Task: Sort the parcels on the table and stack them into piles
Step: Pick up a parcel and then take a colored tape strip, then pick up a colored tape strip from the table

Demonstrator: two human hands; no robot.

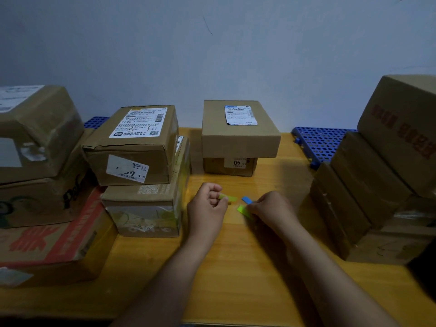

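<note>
- Parcels, sorting status: four groups stand on the table, and no loose parcel lies in the open middle. Judged near complete.
- Far-left pile (40,161): three large cartons, the bottom one red-printed, the top one sitting tilted.
- Second pile (139,166): a white-labelled carton resting askew on a green-printed box.
- Centre pile (238,133): a plain labelled box overhanging a smaller box marked 40.
- Right pile (368,190): flat cartons stepped against each other with a red-lettered carton tilted on top. It is the least tidy and may want squaring.
- Left hand (207,206): fingers curled, pinching a yellow-green strip (228,198) just above the tabletop.
- Right hand (273,207): fingertips closed on a blue strip (246,199). A green strip (242,209) sits at the same fingertips — whether held or lying flat, I cannot tell.
- Remaining work, as judged: the strips look like pile markers not yet placed.
- Table (236,274): yellow wood, glossy, set against the wall.
- Blue perforated panels (323,142): at the back edge, right and left.
- Wall (212,62): pale grey, bare, with faint scuffs — the room is dim.
</note>
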